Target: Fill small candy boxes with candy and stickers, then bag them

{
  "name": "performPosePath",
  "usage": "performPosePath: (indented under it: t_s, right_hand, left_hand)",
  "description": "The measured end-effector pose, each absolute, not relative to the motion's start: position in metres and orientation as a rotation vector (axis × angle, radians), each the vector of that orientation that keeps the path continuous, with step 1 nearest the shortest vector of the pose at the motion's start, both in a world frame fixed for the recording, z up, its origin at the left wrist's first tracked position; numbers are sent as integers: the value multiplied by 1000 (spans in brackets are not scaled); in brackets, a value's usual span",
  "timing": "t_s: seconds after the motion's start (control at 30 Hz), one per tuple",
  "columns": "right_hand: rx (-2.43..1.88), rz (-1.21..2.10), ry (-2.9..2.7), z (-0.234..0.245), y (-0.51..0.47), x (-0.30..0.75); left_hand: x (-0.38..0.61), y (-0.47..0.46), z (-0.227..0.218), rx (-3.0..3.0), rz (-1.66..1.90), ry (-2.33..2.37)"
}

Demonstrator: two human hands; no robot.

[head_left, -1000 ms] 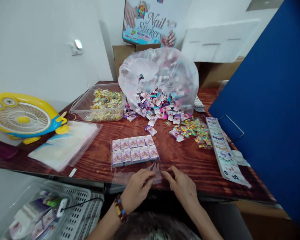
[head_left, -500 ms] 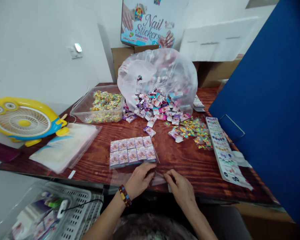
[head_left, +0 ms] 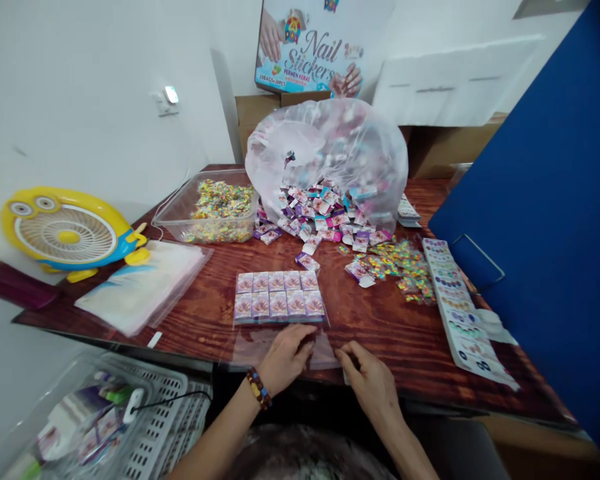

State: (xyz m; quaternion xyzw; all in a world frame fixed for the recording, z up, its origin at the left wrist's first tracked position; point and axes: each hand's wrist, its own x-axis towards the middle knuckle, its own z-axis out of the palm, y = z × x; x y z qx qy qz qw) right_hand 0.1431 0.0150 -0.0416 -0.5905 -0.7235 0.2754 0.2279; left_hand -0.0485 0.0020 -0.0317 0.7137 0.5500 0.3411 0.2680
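Observation:
Small purple-and-white boxes (head_left: 279,305) lie in two rows inside a clear plastic bag (head_left: 247,347), whose loose end stretches towards me at the table's front edge. My left hand (head_left: 287,357), with a beaded bracelet at its wrist, is closed over this loose end, fingers curled. My right hand (head_left: 367,373) is pinched at the right edge of the loose end. What its fingertips hold is too small to make out. A bit of something pale shows under that hand.
Behind lie a large translucent sack (head_left: 330,140) spilling small boxes, a clear tub (head_left: 205,230) of colourful packets and loose packets (head_left: 400,263). Sticker sheets (head_left: 453,307) are at right near a blue panel (head_left: 535,193). Left are a yellow fan (head_left: 70,230) and flat plastic bags (head_left: 140,287).
The view has shifted slightly, so everything sits further right. The bag's loose end looks flatter, and a small gap shows between my left fingers and my right fingertips.

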Motion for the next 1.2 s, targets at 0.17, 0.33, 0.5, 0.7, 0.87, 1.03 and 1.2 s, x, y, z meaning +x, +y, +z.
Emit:
performPosePath:
  t_s: [0.17,0.33,0.5,0.7,0.87,1.03,1.2]
  right_hand:
    - [-1616,766,-2017,-38,15,143]
    - [-1538,755,-2038,-41,17,147]
    - [-1433,691,-1880,-39,14,149]
    - [-1104,655,-1893,0,5,108]
    - [-701,991,-2221,2,6,29]
    - [-675,1196,-2258,-23,4,-22]
    - [-751,1250,-2212,-30,-3,-33]
  left_hand:
    - [-67,-19,-17,2116,777,1591]
    - [-100,-62,-19,2143,792,1771]
    - [-139,-98,-16,1689,1187,2243]
    - [-161,-94,-5,1251,987,2203]
    - [-170,-79,-4,1142,963,2023]
    - [-181,-73,-3,1009,1019,1888]
    - [-178,-74,-2,868,1046,1812]
